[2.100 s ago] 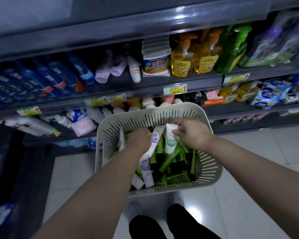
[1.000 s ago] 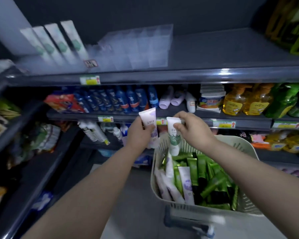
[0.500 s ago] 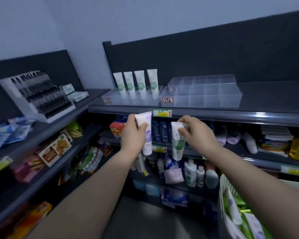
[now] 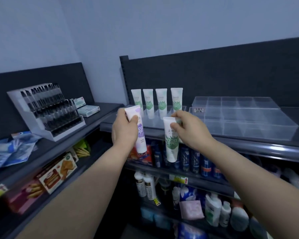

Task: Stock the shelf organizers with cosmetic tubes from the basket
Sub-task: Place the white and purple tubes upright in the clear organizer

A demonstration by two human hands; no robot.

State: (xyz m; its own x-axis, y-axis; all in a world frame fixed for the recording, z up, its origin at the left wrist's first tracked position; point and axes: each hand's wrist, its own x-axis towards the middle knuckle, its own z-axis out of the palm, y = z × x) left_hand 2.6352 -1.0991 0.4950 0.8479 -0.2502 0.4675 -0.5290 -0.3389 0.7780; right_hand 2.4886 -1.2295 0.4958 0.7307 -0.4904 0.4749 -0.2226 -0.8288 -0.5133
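Head view shows both bare arms reaching up and forward toward the top shelf [image 4: 248, 146], the hands side by side and apart. The left hand [image 4: 124, 133] is raised with its back to the camera, its fingers [image 4: 134, 119] curled round the upper part of a white tube with a purple label [image 4: 140, 135]. That tube hangs cap end down and leans a little, its flat end up and to the left. The right hand [image 4: 190, 131] pinches a white tube with a green label [image 4: 171, 145] near its flat top end, between the thumb and the curled fingers, and this tube hangs nearly upright, cap end down. Both tubes are held in the air in front of the shelf's front edge, just before the left clear organizer [image 4: 155, 122]. In that organizer's back row four green-label tubes [image 4: 161, 100] stand upright in a line, cap ends down, each in its own slot. Just to its right sits a second clear organizer [image 4: 240, 118], a stepped grid of see-through compartments. On the side shelf to the left stands a white tiered rack [image 4: 47, 109] filled with small dark items, with flat boxes [image 4: 88, 108] beside it. Below the top shelf a row of dark blue bottles [image 4: 188, 157] stands behind the held tubes.
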